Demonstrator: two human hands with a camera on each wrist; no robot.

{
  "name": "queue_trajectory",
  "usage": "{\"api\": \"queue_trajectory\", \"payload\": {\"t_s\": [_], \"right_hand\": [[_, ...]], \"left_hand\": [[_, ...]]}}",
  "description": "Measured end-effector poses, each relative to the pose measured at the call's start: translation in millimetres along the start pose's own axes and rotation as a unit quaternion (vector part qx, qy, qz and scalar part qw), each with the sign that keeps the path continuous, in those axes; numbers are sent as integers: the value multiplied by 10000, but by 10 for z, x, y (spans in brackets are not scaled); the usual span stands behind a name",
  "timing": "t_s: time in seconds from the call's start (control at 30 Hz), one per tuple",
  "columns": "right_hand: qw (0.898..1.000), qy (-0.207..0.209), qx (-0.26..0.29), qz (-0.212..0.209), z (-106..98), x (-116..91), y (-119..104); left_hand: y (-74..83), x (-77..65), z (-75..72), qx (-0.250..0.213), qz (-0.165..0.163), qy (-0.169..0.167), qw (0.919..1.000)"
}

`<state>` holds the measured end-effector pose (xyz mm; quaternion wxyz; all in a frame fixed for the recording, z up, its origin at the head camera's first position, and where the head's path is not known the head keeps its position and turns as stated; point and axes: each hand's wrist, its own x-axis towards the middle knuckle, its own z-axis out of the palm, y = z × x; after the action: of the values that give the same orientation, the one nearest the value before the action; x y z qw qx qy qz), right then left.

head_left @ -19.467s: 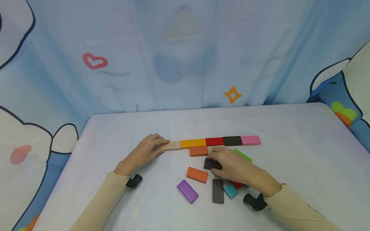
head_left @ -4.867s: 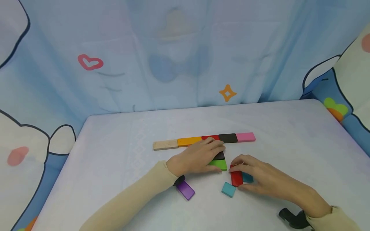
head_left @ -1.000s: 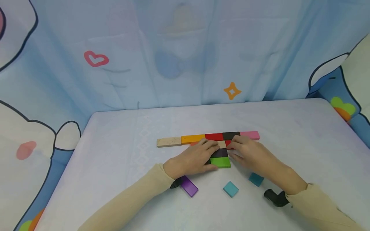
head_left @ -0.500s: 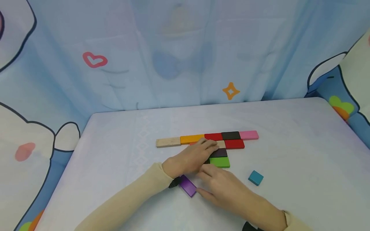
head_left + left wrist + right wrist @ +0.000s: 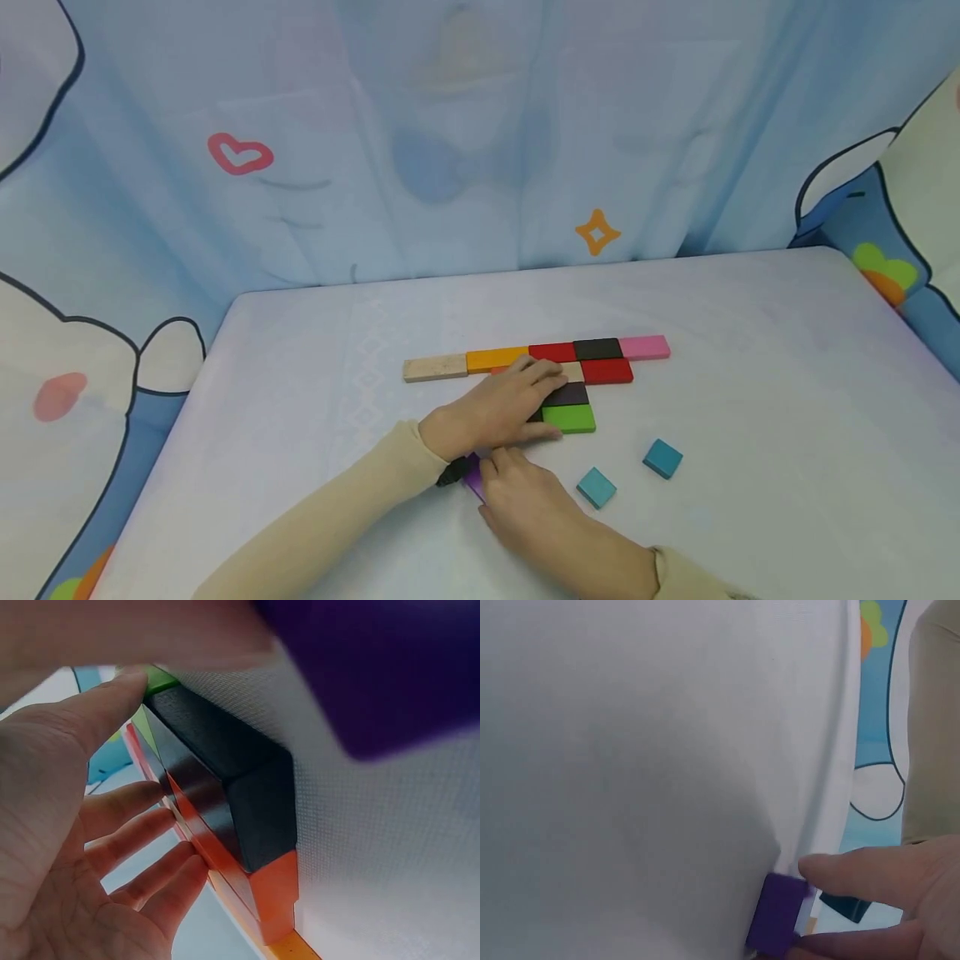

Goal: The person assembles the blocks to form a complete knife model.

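My left hand [image 5: 491, 408] lies over the arranged blocks. In the left wrist view its thumb touches the corner of the green block [image 5: 159, 679], and its other fingertips reach the blocks beyond the dark block [image 5: 225, 757] and the orange block [image 5: 274, 889]. My right hand [image 5: 528, 504] pinches a purple block [image 5: 778, 915] between thumb and fingers, below the left wrist. Much of that block is covered in the head view. Under the top row, a red block [image 5: 607, 372], a dark block [image 5: 566, 394] and a green block [image 5: 568, 418] show past the left hand.
The top row runs from a plain wood block [image 5: 435, 367] through yellow [image 5: 497, 359], red and black to a pink block [image 5: 645, 347]. Two teal blocks [image 5: 596, 487] lie apart on the white table [image 5: 750, 400]. A patterned blue curtain [image 5: 480, 167] hangs behind.
The red block now sits under the black and pink ones, released by the right hand, which has moved left and down to the purple block. The left hand has stayed on the blocks.
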<state>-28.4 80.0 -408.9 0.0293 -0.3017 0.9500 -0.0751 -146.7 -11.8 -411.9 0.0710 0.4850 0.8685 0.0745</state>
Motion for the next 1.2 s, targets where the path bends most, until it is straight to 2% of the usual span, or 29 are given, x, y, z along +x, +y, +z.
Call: {"api": "queue_trajectory", "payload": {"t_s": [0.1,0.2,0.3,0.43,0.6,0.83,1.03,1.2], "right_hand": [[9995,99,-281,-52,32,6,-46],[9996,54,-276,-37,38,-17,-46],[9991,-325,177,198,1,-62,3],[9917,-803,796,619,-38,-155,101],[9874,-885,1022,825,-16,-308,216],[9874,-851,1221,545,36,-381,256],[9898,-1004,1008,107,40,-367,234],[9843,-1224,1247,264,-8,-429,299]], "left_hand": [[1,-6,-4,12,-26,-18,10000],[2,-5,-6,35,-33,2,10000],[11,-1,-12,30,-66,-4,10000],[23,-5,-16,-3,-151,-63,9999],[28,0,-17,24,-178,-59,9998],[33,-6,-17,-68,-226,-89,9997],[26,-6,-9,-102,-202,-46,9997],[23,-6,-5,-85,-201,-51,9997]]}}
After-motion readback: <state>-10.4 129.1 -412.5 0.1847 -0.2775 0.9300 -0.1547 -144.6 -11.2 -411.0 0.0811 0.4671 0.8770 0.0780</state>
